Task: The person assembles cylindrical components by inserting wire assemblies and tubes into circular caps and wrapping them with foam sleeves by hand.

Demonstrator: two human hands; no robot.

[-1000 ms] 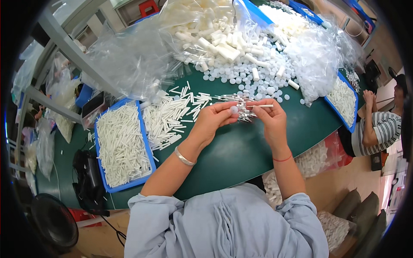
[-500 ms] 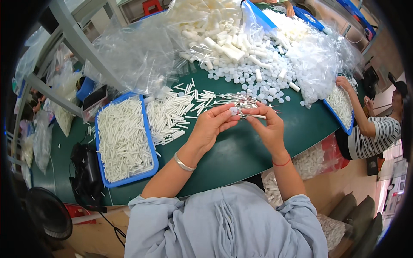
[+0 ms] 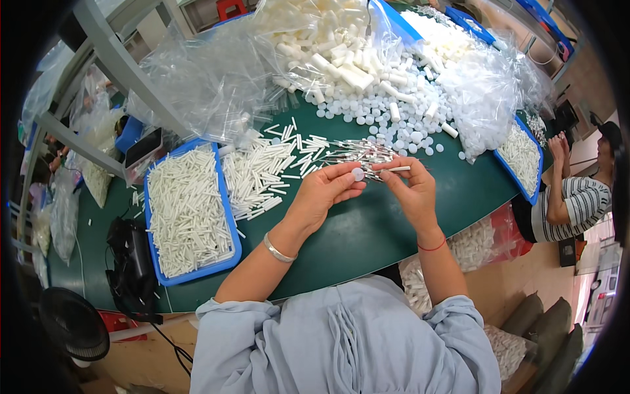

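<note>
Pinched between the thumb and fingers of my left hand [image 3: 327, 189] is a small round translucent white cap [image 3: 357, 174]. My right hand [image 3: 412, 190] grips a thin white tube [image 3: 398, 169] between thumb and forefinger; its far end is partly hidden by the fingers. The two hands are a short gap apart over the table. Just beyond them lies a pile of thin metal-tipped rods [image 3: 361, 152]. More white tubes [image 3: 262, 167] are heaped left of the rods, and many round caps [image 3: 400, 125] are scattered behind.
A blue tray [image 3: 230, 230] full of white tubes stands on the green table [image 3: 354, 230] at left. Clear plastic bags [image 3: 203, 79] and thick white cylinders [image 3: 341, 65] cover the back. At right, a co-worker [image 3: 577, 190] sits by another blue tray [image 3: 535, 190]. A black fan [image 3: 73, 326] is lower left.
My right hand has shifted slightly right, away from the cap, and the white tube now shows above its fingers. The co-worker's hand has drawn back from the right tray. Hands at the top are gone.
</note>
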